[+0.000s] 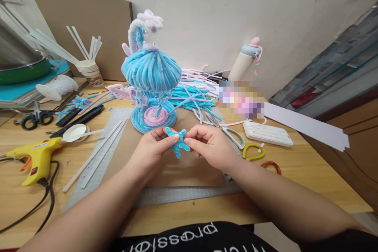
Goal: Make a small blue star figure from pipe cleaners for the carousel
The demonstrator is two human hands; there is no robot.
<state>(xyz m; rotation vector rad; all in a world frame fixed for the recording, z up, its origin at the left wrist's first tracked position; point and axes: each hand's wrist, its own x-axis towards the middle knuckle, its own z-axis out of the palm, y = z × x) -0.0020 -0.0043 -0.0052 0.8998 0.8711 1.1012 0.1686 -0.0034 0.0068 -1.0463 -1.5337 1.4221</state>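
Between my two hands is a small blue fuzzy pipe-cleaner piece [179, 142] with several short arms sticking out. My left hand [158, 141] pinches its left side between thumb and fingers. From the right, my right hand [205, 141] grips one of its arms with thumb and forefinger. Both hands hover over a brown board [189, 175]. Just behind them stands a pipe-cleaner lamp shape with a pleated blue shade [151, 71], a pale flower [150, 19] on top and a coiled blue and pink base [138, 120].
Loose blue and pink pipe cleaners [195, 96] lie behind. Left are a yellow glue gun [38, 155], black scissors [37, 118], a thread spool [57, 86] and clear glue sticks [94, 157]. Right are yellow-handled pliers [254, 151], a white power bank [268, 134] and a bottle [243, 63].
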